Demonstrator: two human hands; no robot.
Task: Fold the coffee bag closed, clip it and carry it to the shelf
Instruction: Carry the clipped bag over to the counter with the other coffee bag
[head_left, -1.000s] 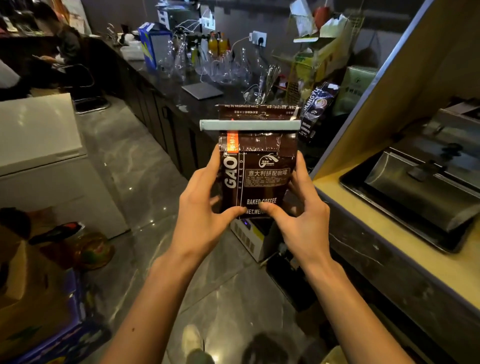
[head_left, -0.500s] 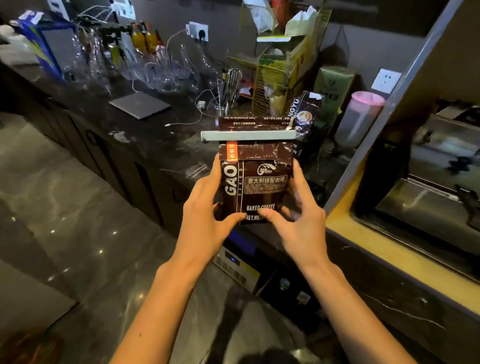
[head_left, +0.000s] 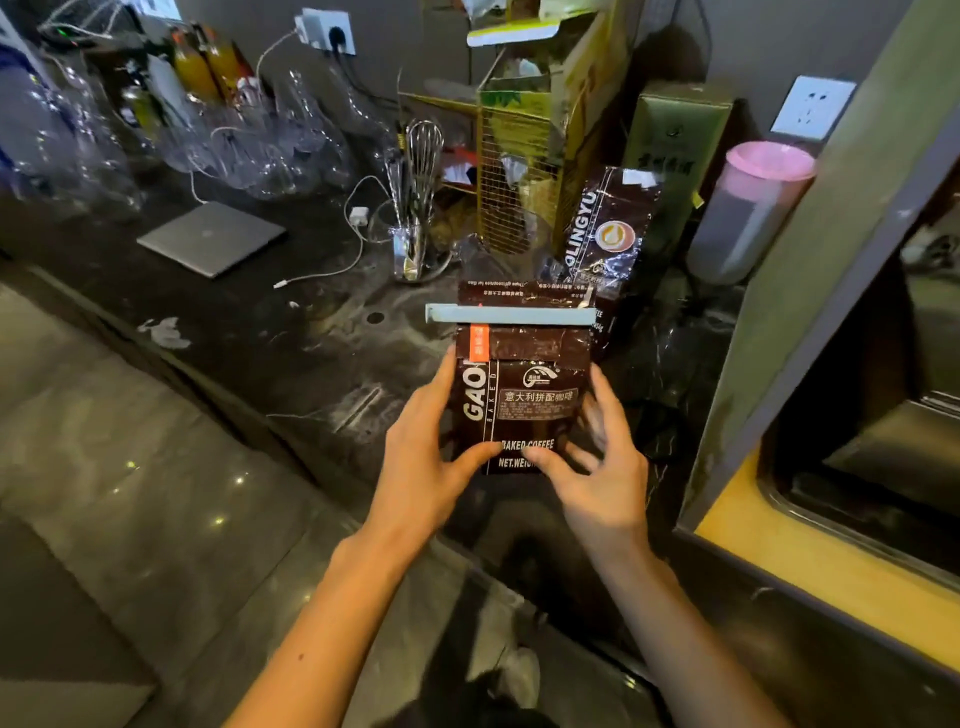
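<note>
I hold a dark brown coffee bag (head_left: 524, 395) upright in front of me, above the black counter (head_left: 291, 332). Its top is folded over and a pale blue bar clip (head_left: 511, 314) runs across the fold. My left hand (head_left: 423, 462) grips the bag's left edge with the thumb on its lower front. My right hand (head_left: 597, 467) holds the right edge, its thumb meeting the left thumb near the bottom print; its fingers look blurred.
A second coffee bag (head_left: 605, 228) leans at the back of the counter beside a wire rack (head_left: 514, 156), a whisk holder (head_left: 418, 208) and a pink-lidded jug (head_left: 748, 208). A laptop (head_left: 210, 236) and glassware lie left. A yellow-topped shelf unit (head_left: 810, 561) stands right.
I have moved closer to the black counter with the bag held in both hands. The view has swung from the floor toward the counter's back corner. Grip looks the same.
</note>
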